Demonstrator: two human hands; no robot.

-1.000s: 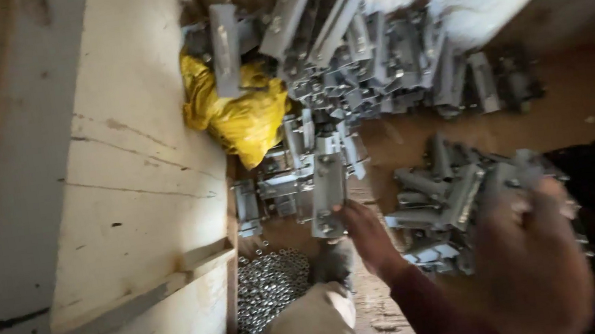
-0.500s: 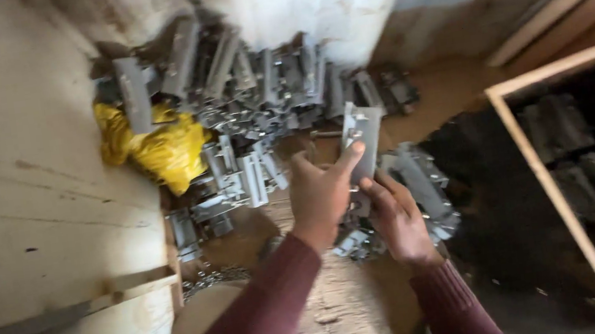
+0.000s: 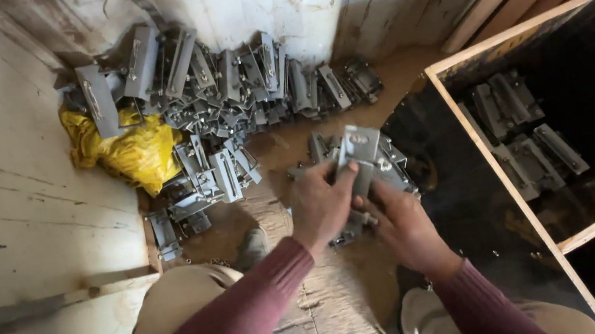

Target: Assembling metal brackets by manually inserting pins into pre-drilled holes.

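At the centre of the frame a grey metal bracket [image 3: 358, 153], judged stiff, heavy and sharp-edged, is gripped by the left hand [image 3: 320, 206] and steadied underneath by the right hand [image 3: 402, 223], best held by its flat sides.

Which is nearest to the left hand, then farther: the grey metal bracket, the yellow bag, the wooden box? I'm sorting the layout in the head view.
1. Grey metal bracket: in the left hand.
2. Yellow bag: left, by the pile.
3. Wooden box: right; close to the bag's distance.
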